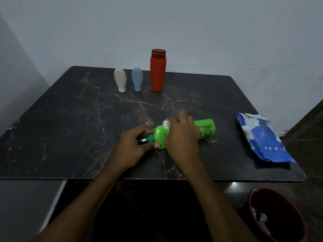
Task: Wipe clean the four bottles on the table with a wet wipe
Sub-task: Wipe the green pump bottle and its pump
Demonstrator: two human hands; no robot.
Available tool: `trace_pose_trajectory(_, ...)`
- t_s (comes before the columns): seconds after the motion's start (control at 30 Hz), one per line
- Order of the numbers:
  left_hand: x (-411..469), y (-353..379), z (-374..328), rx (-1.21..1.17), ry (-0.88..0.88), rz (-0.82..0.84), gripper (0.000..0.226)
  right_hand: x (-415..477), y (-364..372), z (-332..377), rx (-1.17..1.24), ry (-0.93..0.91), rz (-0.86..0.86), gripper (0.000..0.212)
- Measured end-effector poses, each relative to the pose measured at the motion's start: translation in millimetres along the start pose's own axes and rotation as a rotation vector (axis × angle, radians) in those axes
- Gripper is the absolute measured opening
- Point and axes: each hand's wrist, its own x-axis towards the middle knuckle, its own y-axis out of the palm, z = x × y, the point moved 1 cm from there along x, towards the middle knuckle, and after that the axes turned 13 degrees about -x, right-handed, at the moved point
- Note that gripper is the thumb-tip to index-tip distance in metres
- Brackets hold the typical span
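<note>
A green bottle lies on its side near the middle of the dark marble table, its dark green cap pointing left. My left hand grips the bottle at its neck and cap. My right hand holds a bunched white wet wipe against the bottle's body and covers its middle. At the back of the table stand a cream bottle, a blue-grey bottle and a tall red bottle, all upright in a row.
A blue pack of wet wipes lies at the table's right edge. On the floor at the lower right is a dark red bin with white wipes inside. A pale wall stands close behind the table.
</note>
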Motion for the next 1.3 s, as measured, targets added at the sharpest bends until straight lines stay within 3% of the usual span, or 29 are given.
trace_pose_trajectory(0.1, -2, -1, -3, 0.028, 0.065, 0.026, 0.036, -7, 4, 34, -0.072, -0.119, -0.017, 0.039)
trace_pose_trajectory(0.3, -4, 3, 0, 0.069, 0.116, -0.036, 0.034, -8, -2, 10, -0.125, -0.064, -0.085, 0.039)
trace_pose_trajectory(0.43, -5, 1, 2, 0.098, 0.167, -0.068, 0.039, 9, -6, -62, -0.162, 0.127, -0.001, 0.038)
trace_pose_trajectory(0.53, -7, 2, -1, 0.137, 0.207, -0.056, 0.039, 12, -8, -108, -0.045, 0.225, 0.052, 0.033)
trace_pose_trajectory(0.73, -9, 2, -2, 0.156, 0.225, -0.048, 0.039, 16, -5, -98, 0.063, 0.364, 0.044, 0.028)
trace_pose_trajectory(0.8, -8, 3, -1, 0.159, 0.223, -0.054, 0.038, 9, -3, -73, 0.062, 0.349, 0.006, 0.024)
trace_pose_trajectory(1.0, -8, 3, -1, 0.169, 0.209, -0.049, 0.038, -15, -1, -1, 0.097, 0.047, -0.096, 0.022)
trace_pose_trajectory(1.17, -8, 4, -1, 0.181, 0.22, -0.04, 0.037, -9, -6, -41, -0.004, 0.013, -0.084, 0.032)
trace_pose_trajectory(1.3, -9, 4, -2, 0.203, 0.243, -0.031, 0.038, -1, -3, -106, 0.068, 0.177, -0.058, 0.028)
